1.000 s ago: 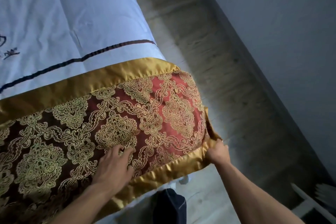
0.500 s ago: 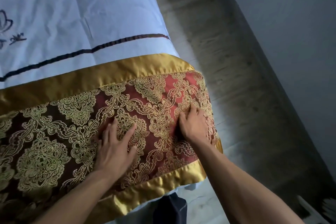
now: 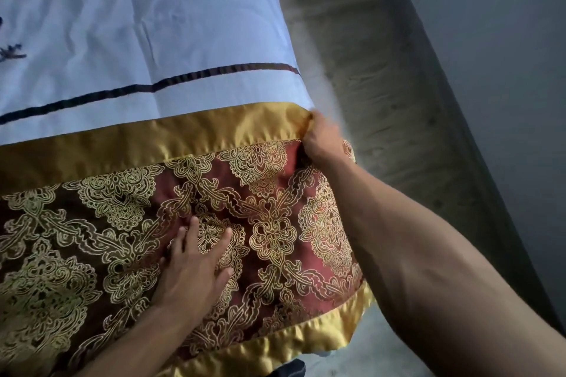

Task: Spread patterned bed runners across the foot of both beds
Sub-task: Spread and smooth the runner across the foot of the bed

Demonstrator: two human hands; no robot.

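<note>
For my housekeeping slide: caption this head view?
Left hand flat on the patterned bed runner; right hand grips its far gold-bordered corner.

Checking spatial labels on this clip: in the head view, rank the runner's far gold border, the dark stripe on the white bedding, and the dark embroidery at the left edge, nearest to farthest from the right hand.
1. Far gold border of the runner: the right hand grips its right end.
2. Dark stripe: just beyond the border, on the white bedding.
3. Dark embroidery: far left edge of the view.
</note>
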